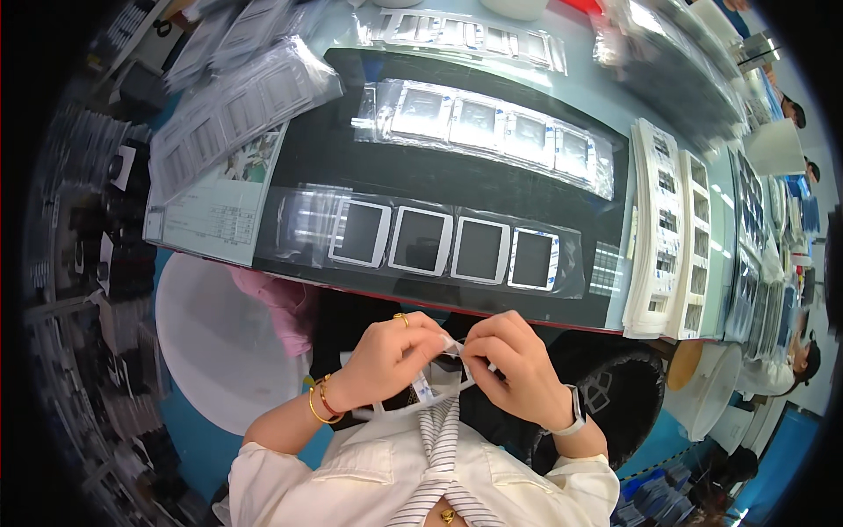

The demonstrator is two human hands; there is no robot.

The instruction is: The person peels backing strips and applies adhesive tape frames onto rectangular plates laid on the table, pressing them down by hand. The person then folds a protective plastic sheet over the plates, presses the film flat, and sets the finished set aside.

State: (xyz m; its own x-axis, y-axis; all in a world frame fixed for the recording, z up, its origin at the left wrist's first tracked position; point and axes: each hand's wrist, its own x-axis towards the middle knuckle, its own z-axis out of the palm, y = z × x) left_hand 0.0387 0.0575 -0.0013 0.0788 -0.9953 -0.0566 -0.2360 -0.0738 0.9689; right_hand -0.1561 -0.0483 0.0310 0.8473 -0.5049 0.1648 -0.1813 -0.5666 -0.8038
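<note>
Below the table's front edge, close to my body, my left hand (391, 360) and my right hand (520, 367) are pinched close together. Between them hangs a thin white frame sheet (428, 393) with cut-out openings and a blue-marked strip; both hands grip it near its upper part. My fingers partly hide the pinched spot. In front of me on the black mat (307, 158) lies a clear plastic sleeve (303, 230) with several white rectangular frames (392, 241) in a row. Behind it rests a thicker shiny stack of sleeved frames (500, 132).
More sleeved frame stacks (233, 114) lie at the left, partly over a printed sheet (206, 215). White frame strips (654, 237) are piled at the right. Below the table stand a white tub (224, 351) at the left and a black-lined bin (628, 386) at the right.
</note>
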